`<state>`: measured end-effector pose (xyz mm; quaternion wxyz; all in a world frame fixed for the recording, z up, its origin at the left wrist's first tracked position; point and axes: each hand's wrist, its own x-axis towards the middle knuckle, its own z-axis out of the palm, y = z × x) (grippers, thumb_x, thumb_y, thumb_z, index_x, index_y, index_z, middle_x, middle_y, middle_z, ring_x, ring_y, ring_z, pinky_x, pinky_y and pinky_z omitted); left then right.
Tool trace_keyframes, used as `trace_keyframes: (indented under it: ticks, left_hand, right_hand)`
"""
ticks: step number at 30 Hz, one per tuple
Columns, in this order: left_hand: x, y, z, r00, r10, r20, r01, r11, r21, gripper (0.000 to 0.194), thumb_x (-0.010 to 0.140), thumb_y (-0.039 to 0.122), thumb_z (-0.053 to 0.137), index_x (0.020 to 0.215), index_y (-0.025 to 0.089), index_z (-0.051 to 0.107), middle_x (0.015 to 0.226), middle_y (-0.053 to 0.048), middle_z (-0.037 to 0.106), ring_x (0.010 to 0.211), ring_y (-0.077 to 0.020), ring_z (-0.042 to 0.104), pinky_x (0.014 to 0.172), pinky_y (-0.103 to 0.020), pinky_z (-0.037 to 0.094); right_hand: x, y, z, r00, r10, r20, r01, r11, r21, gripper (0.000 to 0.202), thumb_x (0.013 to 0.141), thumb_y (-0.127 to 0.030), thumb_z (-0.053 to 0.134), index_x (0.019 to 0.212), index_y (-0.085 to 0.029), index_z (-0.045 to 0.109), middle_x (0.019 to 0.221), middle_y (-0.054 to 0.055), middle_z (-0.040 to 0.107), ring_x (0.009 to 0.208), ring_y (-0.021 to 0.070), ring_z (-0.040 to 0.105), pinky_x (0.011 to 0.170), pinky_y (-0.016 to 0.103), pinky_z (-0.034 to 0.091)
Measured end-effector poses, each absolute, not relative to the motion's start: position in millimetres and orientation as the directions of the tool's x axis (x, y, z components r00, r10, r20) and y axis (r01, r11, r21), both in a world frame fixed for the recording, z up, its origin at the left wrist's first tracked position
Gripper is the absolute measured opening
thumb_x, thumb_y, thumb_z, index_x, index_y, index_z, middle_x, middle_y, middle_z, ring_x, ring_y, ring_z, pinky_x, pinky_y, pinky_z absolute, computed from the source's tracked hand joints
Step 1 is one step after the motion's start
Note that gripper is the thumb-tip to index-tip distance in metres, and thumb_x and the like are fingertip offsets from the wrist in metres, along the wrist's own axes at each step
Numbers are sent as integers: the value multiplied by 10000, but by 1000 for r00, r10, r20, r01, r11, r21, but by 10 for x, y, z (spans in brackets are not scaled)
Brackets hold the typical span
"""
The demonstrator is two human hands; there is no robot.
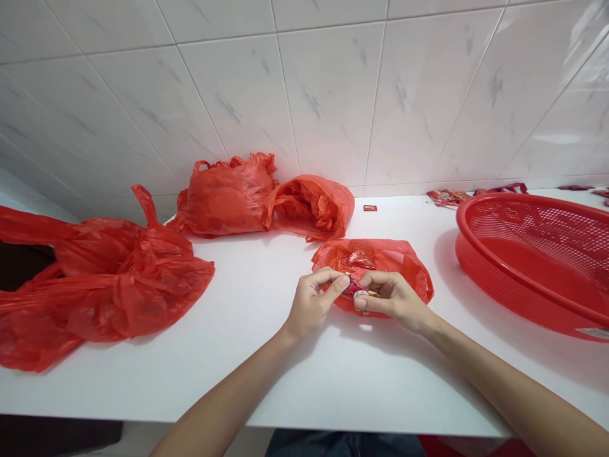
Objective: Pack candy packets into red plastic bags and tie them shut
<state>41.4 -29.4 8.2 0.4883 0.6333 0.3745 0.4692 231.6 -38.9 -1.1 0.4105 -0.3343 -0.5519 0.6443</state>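
Note:
Between my two hands is a small wrapped candy (353, 289), dark pink with gold-coloured ends and a round pale label. My left hand (314, 301) pinches its left end between thumb and fingers. On the other side, the thumb and fingers of my right hand (396, 299) close on the right end. Both hands are over an open red plastic bag (415, 270) on the white table. A shiny red packet (361, 258) lies inside that bag, just beyond the candy. My fingers cover part of the wrapper.
A large red mesh basket (523, 289) stands at the right. Behind it lie red packets (448, 197). A full red bag (228, 197) and an open red bag (333, 203) rest by the tiled wall, with a tiny red sachet (370, 208) nearby. More red bags (128, 285) fill the left.

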Motion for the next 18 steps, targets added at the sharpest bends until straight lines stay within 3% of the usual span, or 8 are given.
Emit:
trace_keyframes:
  ticks: [11, 18]
  left_hand:
    - [415, -292, 80, 239, 942, 236, 39, -253, 967, 275, 883, 403, 663, 756, 164, 715, 729, -18, 692, 693, -143, 601, 680, -249, 483]
    - [419, -284, 56, 222, 949, 222, 40, -237, 971, 278, 876, 410, 671, 744, 168, 709, 724, -17, 686, 692, -147, 588, 689, -262, 474]
  right_hand:
    - [2324, -415, 11, -541, 839, 61, -112, 0, -994, 315, 803, -361, 805, 703, -156, 587, 619, -55, 479, 562, 76, 392, 532, 240, 281]
    - [2333, -412, 23, -535, 844, 38, -95, -15, -995, 336, 799, -389, 803, 652, -157, 611, 587, -23, 592, 539, 108, 513, 529, 252, 381]
